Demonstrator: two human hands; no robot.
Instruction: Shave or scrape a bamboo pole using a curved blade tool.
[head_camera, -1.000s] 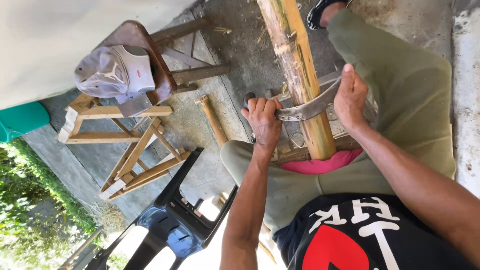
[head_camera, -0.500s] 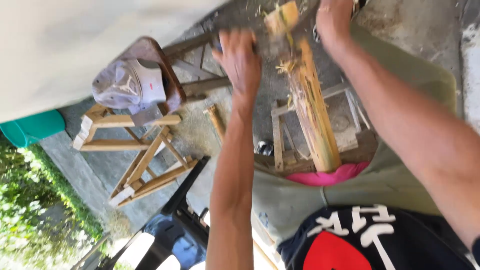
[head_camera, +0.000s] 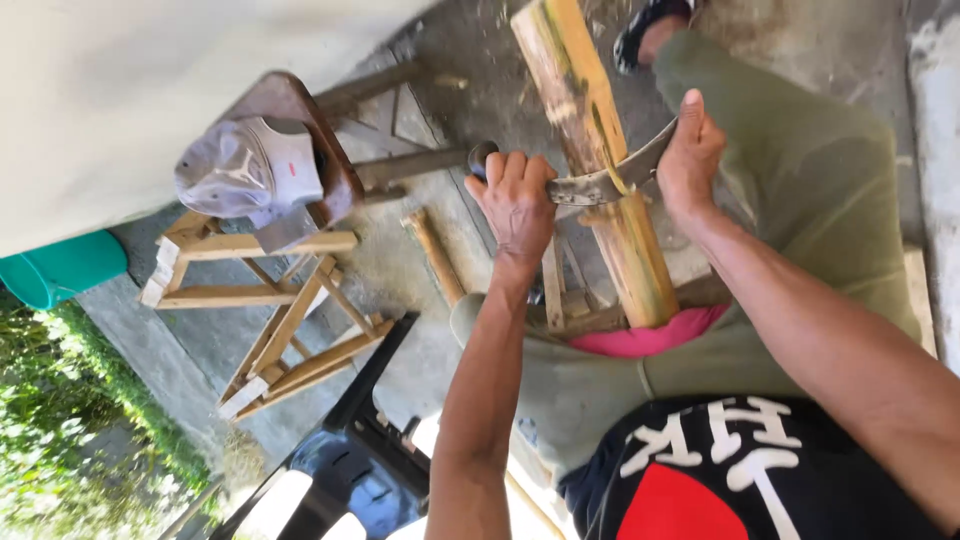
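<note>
A thick yellow-green bamboo pole (head_camera: 590, 150) leans from my lap out toward the ground, its lower end resting near a pink cloth (head_camera: 650, 342). A curved metal blade (head_camera: 600, 185) lies across the pole. My left hand (head_camera: 518, 200) is closed around the blade's dark handle end on the left of the pole. My right hand (head_camera: 690, 160) grips the blade's other end on the right, thumb up. Both arms reach forward over my olive-green trousers (head_camera: 800, 200).
A grey cap (head_camera: 245, 170) lies on a brown stool seat (head_camera: 300, 110) above a wooden frame (head_camera: 280, 330). A short wooden stick (head_camera: 435, 255) lies on the concrete. A teal bucket (head_camera: 60, 265), grass and a black plastic chair (head_camera: 350, 460) are at left and bottom.
Both hands pushed the blade far up the pole half a second ago, raising shavings, and have now come back to the pole's middle.
</note>
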